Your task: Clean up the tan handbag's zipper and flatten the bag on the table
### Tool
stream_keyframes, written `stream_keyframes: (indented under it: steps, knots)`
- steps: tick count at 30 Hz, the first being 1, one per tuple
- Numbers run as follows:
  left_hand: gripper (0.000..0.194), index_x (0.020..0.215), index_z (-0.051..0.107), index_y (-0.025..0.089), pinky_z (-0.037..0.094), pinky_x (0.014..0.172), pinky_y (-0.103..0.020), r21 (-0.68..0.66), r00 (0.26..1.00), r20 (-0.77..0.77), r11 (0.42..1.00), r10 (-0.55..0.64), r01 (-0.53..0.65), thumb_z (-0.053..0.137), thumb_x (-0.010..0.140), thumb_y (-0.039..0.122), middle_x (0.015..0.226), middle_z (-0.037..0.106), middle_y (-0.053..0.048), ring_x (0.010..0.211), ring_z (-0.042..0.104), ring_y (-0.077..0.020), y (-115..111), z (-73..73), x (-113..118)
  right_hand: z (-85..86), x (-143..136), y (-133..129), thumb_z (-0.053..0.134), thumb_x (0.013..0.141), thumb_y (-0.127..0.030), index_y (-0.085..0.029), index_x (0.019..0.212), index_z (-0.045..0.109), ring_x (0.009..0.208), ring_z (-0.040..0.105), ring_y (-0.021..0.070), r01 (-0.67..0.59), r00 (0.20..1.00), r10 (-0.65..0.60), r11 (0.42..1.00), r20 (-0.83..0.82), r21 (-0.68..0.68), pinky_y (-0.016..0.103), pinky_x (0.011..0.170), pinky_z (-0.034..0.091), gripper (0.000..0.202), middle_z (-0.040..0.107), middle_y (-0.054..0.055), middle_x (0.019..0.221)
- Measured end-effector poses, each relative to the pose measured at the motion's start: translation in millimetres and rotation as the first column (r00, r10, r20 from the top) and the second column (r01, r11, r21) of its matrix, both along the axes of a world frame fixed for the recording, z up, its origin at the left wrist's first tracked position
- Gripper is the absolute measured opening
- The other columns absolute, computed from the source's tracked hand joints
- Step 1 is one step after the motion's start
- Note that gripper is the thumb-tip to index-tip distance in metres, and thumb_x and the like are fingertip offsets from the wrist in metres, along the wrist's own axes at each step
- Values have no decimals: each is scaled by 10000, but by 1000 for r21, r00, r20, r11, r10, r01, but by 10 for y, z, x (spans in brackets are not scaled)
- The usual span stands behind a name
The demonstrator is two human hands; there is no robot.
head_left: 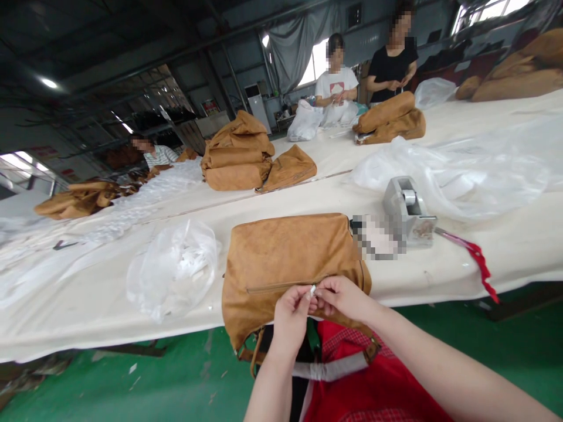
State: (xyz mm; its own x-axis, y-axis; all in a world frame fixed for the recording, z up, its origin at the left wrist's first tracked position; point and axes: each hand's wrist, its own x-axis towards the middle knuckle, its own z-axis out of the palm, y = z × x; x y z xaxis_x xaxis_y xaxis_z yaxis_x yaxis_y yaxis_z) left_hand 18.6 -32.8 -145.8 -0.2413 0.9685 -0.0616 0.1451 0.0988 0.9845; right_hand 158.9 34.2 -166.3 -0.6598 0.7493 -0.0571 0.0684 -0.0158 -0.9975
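So both hands pinch a small white bit, maybe wrap, at the zipper pull [312, 291] of the tan bag [288, 258]: left hand [290, 313] at 9 o'clock, right hand [345, 298] at 3. Best keep the pinch tight and the bag flat on the table [519, 252].

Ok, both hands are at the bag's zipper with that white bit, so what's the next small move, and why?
Probably finish fixing the white bit at the zipper end: left hand and right hand both pinch it there, with the bag lying flat at the table edge.
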Motion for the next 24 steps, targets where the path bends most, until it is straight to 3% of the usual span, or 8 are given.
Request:
stream_keyframes:
  steps: [4,9,13,16,19,24]
  knots:
    - [233,933,666,155,541,700,-265,86,995,-71,994,69,-63,541,835,326,764,709,-33,688,657,-136,-64,-40,82,-30,-82,-13,530,834,-434,-167,654,593,447,550,120,65,997,-65,998,-47,4,199,447,428,328,593,-5,519]
    - [242,990,657,184,540,779,-304,154,946,-295,984,136,-93,487,880,317,871,717,-55,796,678,-166,-143,-44,151,-39,-127,-19,540,789,-339,-153,610,634,398,512,113,151,987,-151,988,57,4,191,387,371,275,597,5,500]
    - [248,1013,643,191,546,810,-329,182,951,-264,976,162,-115,476,893,331,928,710,-64,833,679,-176,-152,-100,177,-43,-120,-2,574,717,-271,-148,567,633,430,445,86,210,978,-210,976,3,51,186,402,306,203,579,-3,517]
    - [236,1006,642,196,551,806,-331,199,963,-216,973,162,-119,484,892,328,923,710,-60,836,680,-177,-143,-138,196,-43,-103,-1,613,683,-304,-140,608,633,390,357,64,134,971,-166,974,-173,-180,197,368,209,181,534,-19,509]
    - [229,1007,643,198,550,811,-336,235,951,-230,960,204,-149,497,888,327,935,711,-66,856,682,-186,-152,-153,235,-39,-94,-31,672,652,-323,-133,618,613,351,269,42,55,922,-208,906,-328,-421,216,353,106,202,486,-38,497]
    - [242,1059,596,193,558,790,-324,264,946,-201,944,255,-198,486,897,336,976,703,-82,857,685,-179,-200,-215,327,-47,-89,-107,752,647,-325,-136,588,558,364,202,23,-56,864,-242,825,-442,-563,216,364,74,277,439,-58,495]
